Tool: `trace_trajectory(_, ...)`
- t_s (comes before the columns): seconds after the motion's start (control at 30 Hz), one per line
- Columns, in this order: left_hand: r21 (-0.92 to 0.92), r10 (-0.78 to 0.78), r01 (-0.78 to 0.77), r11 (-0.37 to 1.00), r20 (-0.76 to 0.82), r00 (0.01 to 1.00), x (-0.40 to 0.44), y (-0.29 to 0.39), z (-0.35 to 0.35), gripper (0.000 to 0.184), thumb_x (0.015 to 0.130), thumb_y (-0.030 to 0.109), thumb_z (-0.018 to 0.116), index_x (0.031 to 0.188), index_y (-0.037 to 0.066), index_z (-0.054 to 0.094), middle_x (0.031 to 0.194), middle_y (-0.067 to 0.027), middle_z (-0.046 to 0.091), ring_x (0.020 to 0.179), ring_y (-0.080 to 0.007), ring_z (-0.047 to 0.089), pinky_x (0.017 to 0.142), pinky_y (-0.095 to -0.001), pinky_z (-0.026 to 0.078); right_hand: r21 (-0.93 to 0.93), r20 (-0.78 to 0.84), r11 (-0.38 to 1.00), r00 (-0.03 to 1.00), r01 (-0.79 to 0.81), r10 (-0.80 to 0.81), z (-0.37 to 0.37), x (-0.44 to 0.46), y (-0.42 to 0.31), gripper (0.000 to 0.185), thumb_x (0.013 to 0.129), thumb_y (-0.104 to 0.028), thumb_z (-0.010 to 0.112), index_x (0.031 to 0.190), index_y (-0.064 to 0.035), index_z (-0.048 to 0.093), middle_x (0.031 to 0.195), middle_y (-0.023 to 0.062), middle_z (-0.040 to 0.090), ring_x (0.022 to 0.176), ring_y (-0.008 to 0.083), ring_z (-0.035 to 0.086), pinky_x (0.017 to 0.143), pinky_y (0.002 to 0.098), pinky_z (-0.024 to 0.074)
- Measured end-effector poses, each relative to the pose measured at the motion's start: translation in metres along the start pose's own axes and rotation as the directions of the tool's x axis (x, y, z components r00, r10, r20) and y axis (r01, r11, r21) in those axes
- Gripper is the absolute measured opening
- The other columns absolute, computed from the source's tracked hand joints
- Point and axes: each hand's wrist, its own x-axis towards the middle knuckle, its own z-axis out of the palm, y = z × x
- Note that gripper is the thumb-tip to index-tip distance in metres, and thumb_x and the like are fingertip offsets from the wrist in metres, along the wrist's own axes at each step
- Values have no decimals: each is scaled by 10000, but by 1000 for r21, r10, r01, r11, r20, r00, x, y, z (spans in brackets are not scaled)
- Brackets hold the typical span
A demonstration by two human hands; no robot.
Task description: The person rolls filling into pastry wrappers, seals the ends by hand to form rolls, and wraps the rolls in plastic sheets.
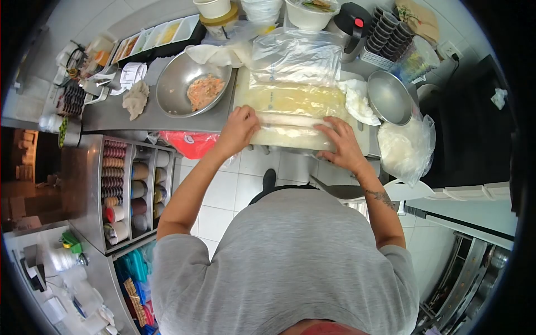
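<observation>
A long pale roll (291, 119), seemingly wrapped in clear plastic, lies crosswise on a light board (241, 92) at the counter's front. My left hand (241, 129) is closed on the roll's left end, its fingers curled over the top. At the other end, my right hand (339, 142) grips with fingertips above and thumb lower down. Behind the roll spreads clear plastic film (304, 99) over a yellowish surface, with a crumpled plastic sheet (296, 53) farther back. What is inside the roll cannot be made out.
Left of the board stands a steel bowl (167, 89) holding an orange-pink mixture (205, 92). To the right are a white cloth (358, 102), a round metal pan (389, 97) and a plastic bag (406, 148) at the counter's edge. Tubs and a dark-lidded jug (350, 28) line the back.
</observation>
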Motion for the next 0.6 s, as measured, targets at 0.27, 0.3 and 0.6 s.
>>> trace_trajectory(0.27, -330, -219, 238, 914, 94, 971, 36, -38, -1, 105, 878, 104, 618, 906, 18, 565, 925, -145, 554, 898, -330, 541, 812, -388, 434, 487, -149, 859, 954, -160, 262, 15, 18, 52, 275, 849, -166, 700, 1104, -69, 659, 1190, 113, 622, 1105, 236, 562, 894, 323, 454)
trace_trajectory(0.3, -366, -262, 298, 882, 144, 954, 39, -35, -5, 143, 878, 133, 632, 921, 14, 567, 944, -145, 564, 927, -317, 548, 832, -381, 436, 510, -136, 832, 935, -218, 328, 17, 21, 55, 246, 870, -174, 678, 1085, -56, 657, 1126, 105, 636, 1049, 217, 571, 865, 313, 456)
trace_trajectory(0.6, -401, -396, 398, 825, 92, 913, 40, -39, 13, 264, 867, 226, 673, 964, 7, 561, 1068, -179, 613, 938, -293, 617, 830, -388, 498, 601, -82, 722, 872, -343, 482, 16, 47, 48, 200, 956, -193, 590, 1003, 0, 616, 857, 0, 602, 799, 81, 502, 747, 230, 426)
